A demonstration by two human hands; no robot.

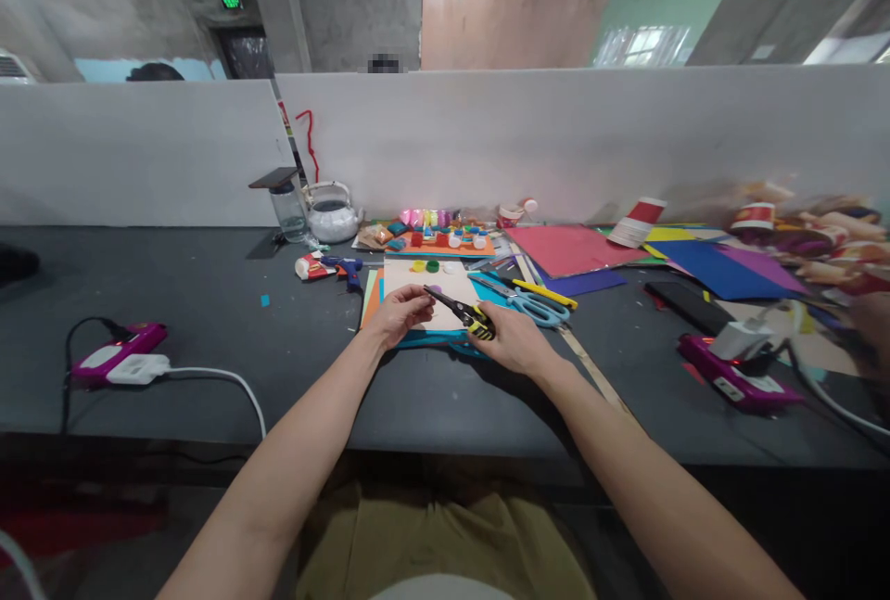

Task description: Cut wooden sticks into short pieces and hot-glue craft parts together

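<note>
In the centre of the frame, the right hand is wrapped around the black-and-yellow handles of a tool, apparently pliers, its dark nose pointing to the upper left. The left hand sits just left of that nose, fingertips bunched close to the tip; whether they pinch some small piece cannot be told at this size. Beneath both lies a pale sheet, with a yellow lid and a green lid toward its upper edge.

The step looks like fine work at the tip, so a steady left hand and small wrist turns on the right should serve best. Light, even pressure seems wiser than a hard squeeze, with the left fingertips clear of the nose as it closes. The scissors and yellow cutter, right of centre, lie near the right hand, so sideways sweeps could knock them.
</note>
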